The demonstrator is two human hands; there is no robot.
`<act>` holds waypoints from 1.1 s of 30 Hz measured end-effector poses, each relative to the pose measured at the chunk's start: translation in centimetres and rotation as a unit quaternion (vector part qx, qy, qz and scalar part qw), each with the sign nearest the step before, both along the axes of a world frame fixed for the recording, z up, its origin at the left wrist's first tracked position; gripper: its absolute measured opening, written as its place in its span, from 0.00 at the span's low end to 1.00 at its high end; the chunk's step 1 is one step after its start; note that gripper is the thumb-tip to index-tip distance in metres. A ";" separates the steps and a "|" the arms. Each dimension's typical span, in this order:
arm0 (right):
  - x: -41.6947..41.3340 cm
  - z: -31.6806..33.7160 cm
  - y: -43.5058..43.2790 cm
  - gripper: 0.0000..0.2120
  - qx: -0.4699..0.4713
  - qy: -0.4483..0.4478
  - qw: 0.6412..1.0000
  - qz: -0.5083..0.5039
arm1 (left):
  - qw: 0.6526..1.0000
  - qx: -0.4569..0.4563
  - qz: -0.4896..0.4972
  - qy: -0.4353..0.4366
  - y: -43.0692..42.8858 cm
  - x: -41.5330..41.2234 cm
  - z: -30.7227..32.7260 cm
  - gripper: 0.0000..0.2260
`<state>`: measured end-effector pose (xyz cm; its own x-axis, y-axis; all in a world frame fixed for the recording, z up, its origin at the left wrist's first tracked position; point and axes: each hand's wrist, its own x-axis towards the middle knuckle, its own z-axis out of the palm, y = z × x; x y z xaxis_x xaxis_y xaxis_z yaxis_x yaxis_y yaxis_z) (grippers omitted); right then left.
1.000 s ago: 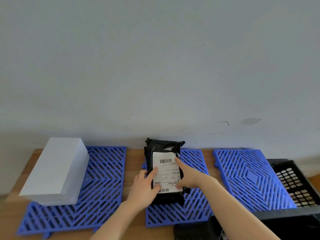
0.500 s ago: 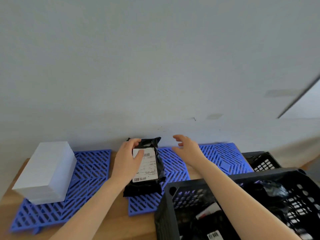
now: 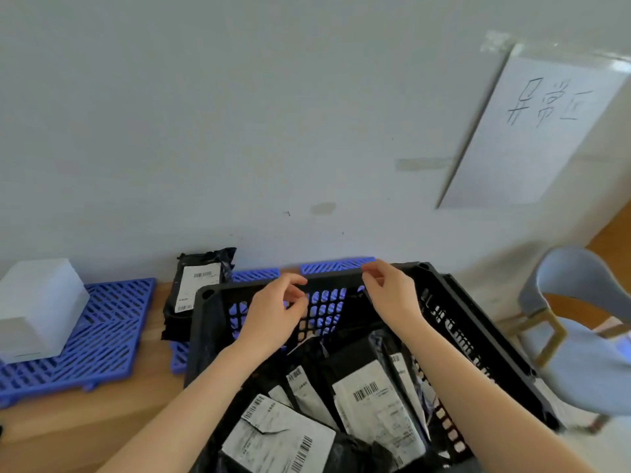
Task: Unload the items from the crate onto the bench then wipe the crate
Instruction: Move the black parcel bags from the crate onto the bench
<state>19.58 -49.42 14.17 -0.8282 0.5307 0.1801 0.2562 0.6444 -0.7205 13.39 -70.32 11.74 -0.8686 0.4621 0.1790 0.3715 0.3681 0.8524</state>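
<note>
Soft, even daylight is filling the room with a cool, bluish tone, and the wall [image 3: 239,114] is looking pale grey. A weak shadow is lying where the wall is meeting the tabletop [image 3: 102,421]. The tape [image 3: 495,40] above the paper sign [image 3: 532,131] is giving a small glare. The whole picture is looking slightly smeared, most of all on the sign and the chair [image 3: 587,353]. The wide lens is bending lines near the edges. The inside of the crate [image 3: 454,336] is looking dark.

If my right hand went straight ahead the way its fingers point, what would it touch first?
Most likely the far rim of the crate: the right hand has its fingertips at or just above it. Depth is unclear, so it could pass over to the blue mat behind.
</note>
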 end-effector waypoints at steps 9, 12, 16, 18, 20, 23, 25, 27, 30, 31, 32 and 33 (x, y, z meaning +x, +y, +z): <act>8.2 -5.9 4.0 0.26 -0.009 -0.226 0.971 0.072 | 0.966 -0.221 -0.120 -0.061 6.2 5.8 -5.8 0.29; 9.2 -8.0 3.8 0.34 -0.018 -0.290 0.951 0.107 | 0.947 -0.278 -0.147 -0.062 7.1 6.7 -7.6 0.34; 9.5 -9.6 3.4 0.40 -0.071 -0.363 0.919 0.134 | 0.944 -0.284 -0.148 -0.084 7.8 7.2 -8.9 0.37; 9.1 -9.7 3.3 0.37 -0.054 -0.392 0.908 0.140 | 0.948 -0.277 -0.139 -0.074 8.0 7.3 -9.0 0.35; 8.7 -9.5 3.2 0.29 -0.003 -0.377 0.915 0.141 | 0.955 -0.265 -0.124 -0.058 7.9 7.3 -8.8 0.33; 8.3 -9.5 3.1 0.17 0.028 -0.307 0.941 0.141 | 0.964 -0.239 -0.107 -0.046 7.3 7.5 -8.3 0.31; 8.3 -9.5 3.0 0.12 0.007 -0.264 0.953 0.145 | 0.969 -0.220 -0.102 -0.038 6.9 7.6 -8.0 0.30; 8.3 -9.3 2.9 0.11 -0.023 -0.232 0.961 0.148 | 0.974 -0.202 -0.094 -0.025 6.4 7.7 -7.5 0.30; 8.3 -8.5 2.8 0.11 -0.068 -0.166 0.975 0.129 | 0.984 -0.159 -0.079 0.001 5.9 7.6 -6.3 0.29; 8.3 -8.1 2.8 0.11 -0.082 -0.141 0.979 0.121 | 0.987 -0.142 -0.073 0.012 5.7 7.5 -5.7 0.28; 8.2 -7.6 2.7 0.11 -0.097 -0.115 0.982 0.113 | 0.990 -0.125 -0.066 0.023 5.6 7.3 -5.1 0.28; 8.1 -7.1 2.6 0.11 -0.112 -0.090 0.984 0.103 | 0.992 -0.108 -0.057 0.032 5.4 7.1 -4.4 0.28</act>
<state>27.70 -46.85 7.10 -0.9299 0.3586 -0.0815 0.2736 0.5265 -0.8050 20.46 -64.92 7.31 -0.7983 0.5903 0.1194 0.4727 0.4913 0.7316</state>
